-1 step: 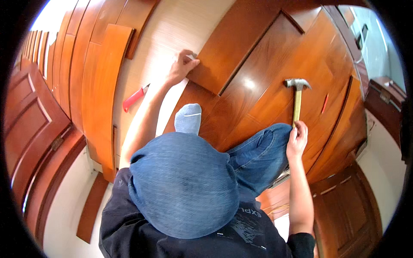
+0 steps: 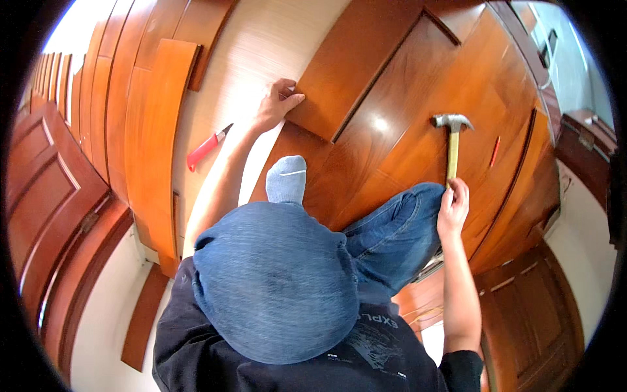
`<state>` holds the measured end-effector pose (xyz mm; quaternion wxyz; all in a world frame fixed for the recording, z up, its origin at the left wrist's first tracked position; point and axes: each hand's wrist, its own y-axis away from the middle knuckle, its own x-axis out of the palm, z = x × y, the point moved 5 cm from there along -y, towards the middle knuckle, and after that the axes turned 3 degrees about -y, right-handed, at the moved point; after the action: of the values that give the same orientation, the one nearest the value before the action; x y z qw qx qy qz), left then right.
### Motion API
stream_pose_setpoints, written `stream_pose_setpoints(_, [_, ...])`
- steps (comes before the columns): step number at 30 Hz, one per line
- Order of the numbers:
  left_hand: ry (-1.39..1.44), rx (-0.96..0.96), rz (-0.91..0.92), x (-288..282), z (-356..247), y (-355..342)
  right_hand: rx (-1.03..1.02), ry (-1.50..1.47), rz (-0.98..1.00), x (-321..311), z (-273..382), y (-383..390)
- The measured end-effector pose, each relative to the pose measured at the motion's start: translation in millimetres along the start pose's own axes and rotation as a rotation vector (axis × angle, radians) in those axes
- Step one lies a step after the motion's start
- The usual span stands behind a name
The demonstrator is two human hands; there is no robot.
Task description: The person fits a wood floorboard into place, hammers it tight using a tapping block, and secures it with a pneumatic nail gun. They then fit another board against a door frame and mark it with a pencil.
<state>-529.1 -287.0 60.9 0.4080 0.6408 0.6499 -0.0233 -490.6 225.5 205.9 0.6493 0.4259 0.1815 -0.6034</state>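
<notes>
My left hand is at the near left corner of a reddish-brown floorboard, fingers curled and the thumb over the board's edge. What lies under those fingertips is hidden. Out to the right, my right hand grips the lower end of a claw hammer's yellowish handle. The hammer's metal head points away from me, above the laid boards. A knife with a red handle lies on the pale underlay beside my left forearm.
Laid boards spread ahead and to the right, with a thin red stick-like thing on them. Loose boards are stacked at left. My socked foot rests near the board joint. Brown panelled doors stand at the sides.
The hammer and my right hand have hardly moved. My left hand stays at the board's edge, its fingers slightly shifted. The view has tilted a little.
</notes>
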Motion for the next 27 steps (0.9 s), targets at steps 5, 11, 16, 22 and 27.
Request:
stream_pose_setpoints(5, [0.09, -0.004, 0.08, 16, 3, -13, -0.025, 0.08, -0.001, -3, 5, -3])
stream_pose_setpoints(11, [0.037, 0.062, -0.023, 19, 14, -14, -0.055, 0.088, -0.011, 2, 9, -4])
stream_pose_setpoints(16, [-0.44, 0.213, -0.074, 17, -124, 24, -0.037, 0.094, -0.006, -1, 14, -3])
stream_pose_setpoints(22, [-0.547, 0.304, -0.17, 62, -125, 15, -0.004, 0.094, -0.006, -2, 19, -3])
stream_pose_setpoints(27, [-0.444, 0.193, -0.101, 42, -140, 17, 0.024, 0.083, -0.006, -5, 28, -6])
